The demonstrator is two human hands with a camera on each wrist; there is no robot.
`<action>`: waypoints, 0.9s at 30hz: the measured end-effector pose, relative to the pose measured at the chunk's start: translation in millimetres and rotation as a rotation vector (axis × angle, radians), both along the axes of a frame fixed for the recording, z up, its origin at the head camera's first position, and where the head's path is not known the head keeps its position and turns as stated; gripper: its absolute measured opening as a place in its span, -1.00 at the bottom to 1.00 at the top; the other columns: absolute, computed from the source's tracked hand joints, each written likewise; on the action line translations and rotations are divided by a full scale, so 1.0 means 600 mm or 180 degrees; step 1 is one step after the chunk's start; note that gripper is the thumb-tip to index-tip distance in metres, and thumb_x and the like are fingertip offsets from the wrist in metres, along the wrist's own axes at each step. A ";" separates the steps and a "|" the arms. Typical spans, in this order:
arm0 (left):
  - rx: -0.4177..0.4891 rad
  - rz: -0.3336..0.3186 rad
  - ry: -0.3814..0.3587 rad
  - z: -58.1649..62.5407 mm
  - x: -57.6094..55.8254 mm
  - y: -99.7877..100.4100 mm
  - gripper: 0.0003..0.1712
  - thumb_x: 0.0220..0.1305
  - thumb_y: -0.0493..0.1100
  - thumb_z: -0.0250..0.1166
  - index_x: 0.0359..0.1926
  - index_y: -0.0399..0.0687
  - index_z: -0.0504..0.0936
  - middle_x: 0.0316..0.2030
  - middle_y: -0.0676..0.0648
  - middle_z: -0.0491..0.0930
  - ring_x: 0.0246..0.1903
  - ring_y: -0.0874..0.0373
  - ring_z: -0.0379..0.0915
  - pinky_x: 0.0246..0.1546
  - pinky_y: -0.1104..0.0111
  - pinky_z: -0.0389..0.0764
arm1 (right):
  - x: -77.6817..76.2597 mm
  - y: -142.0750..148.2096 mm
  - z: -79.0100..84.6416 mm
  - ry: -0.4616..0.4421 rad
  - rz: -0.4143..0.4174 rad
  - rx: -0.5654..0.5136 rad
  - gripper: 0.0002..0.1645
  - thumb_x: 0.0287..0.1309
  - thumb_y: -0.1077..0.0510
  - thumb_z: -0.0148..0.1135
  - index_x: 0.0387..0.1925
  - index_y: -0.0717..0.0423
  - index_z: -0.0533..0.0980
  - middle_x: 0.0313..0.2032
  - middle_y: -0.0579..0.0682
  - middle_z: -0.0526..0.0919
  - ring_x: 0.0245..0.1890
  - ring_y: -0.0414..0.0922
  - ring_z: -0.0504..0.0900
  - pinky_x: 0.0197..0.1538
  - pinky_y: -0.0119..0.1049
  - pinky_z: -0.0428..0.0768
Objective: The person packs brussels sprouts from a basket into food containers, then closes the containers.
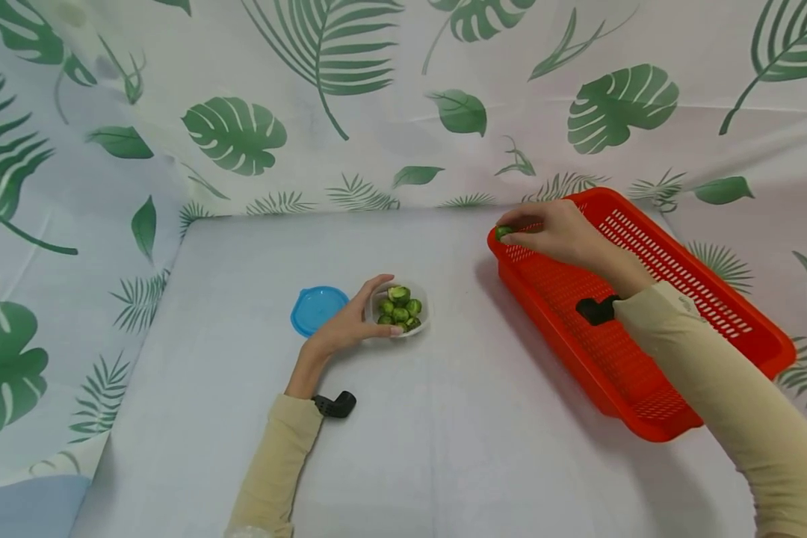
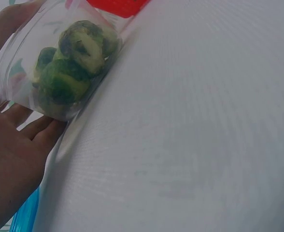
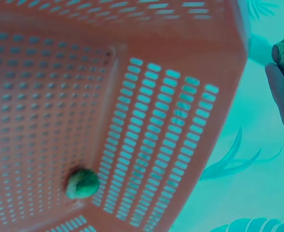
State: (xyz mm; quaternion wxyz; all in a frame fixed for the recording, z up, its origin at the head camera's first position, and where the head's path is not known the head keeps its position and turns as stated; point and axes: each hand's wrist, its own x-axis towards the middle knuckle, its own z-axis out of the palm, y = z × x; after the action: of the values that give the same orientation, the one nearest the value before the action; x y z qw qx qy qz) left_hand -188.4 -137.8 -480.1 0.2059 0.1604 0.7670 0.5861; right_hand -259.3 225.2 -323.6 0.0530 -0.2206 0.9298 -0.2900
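Observation:
My left hand holds a small clear plastic container on the table, thumb and fingers spread round its sides. Several Brussels sprouts are heaped inside; in the left wrist view some sprouts show through the clear wall. Over the far left corner of a red slotted basket, my right hand pinches one Brussels sprout between thumb and fingers. Its cut stem end shows at the edge of the right wrist view. Another sprout lies on the basket floor in that view.
A round blue lid lies flat on the white table, left of the container. The basket stands at an angle along the table's right side. Behind and beside the table hangs leaf-patterned cloth.

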 end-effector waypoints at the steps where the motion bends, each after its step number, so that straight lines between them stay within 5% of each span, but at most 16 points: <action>1: 0.0006 0.0002 -0.0008 0.000 0.000 0.000 0.11 0.21 -0.04 0.53 0.60 0.46 0.03 0.64 0.12 -0.14 0.64 0.07 -0.43 0.54 -0.23 -0.13 | 0.000 -0.004 0.000 -0.0010 0.0024 -0.0010 -0.72 0.31 0.14 0.38 0.04 0.05 0.70 -0.10 0.06 0.77 -0.04 0.00 0.71 -0.08 -0.70 0.45; 18: -0.0057 -0.0018 0.0062 -0.004 -0.002 -0.001 0.08 0.24 -0.03 0.50 0.60 0.45 0.03 0.63 0.11 -0.10 0.64 0.06 -0.41 0.54 -0.23 -0.09 | 0.012 -0.068 -0.014 -0.0161 0.0405 -0.0077 -0.71 0.23 0.22 0.45 0.00 0.11 0.71 -0.14 0.01 0.79 -0.13 -0.08 0.70 -0.08 -0.44 0.61; 27: -0.0066 -0.0012 0.0058 -0.004 -0.003 -0.003 0.08 0.24 -0.02 0.50 0.60 0.44 0.03 0.64 0.12 -0.10 0.64 0.06 -0.40 0.54 -0.23 -0.09 | 0.016 -0.097 -0.020 -0.0349 0.0623 -0.0165 -0.73 0.25 0.22 0.42 -0.01 0.13 0.70 -0.13 0.03 0.79 -0.10 -0.04 0.75 0.04 -0.12 0.70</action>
State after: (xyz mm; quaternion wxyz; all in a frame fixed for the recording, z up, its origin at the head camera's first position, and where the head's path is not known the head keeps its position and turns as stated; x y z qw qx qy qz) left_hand -190.2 -139.8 -482.3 0.2017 0.1650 0.7746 0.5763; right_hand -249.5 167.3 -335.4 0.1261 -0.2955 0.8916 -0.3190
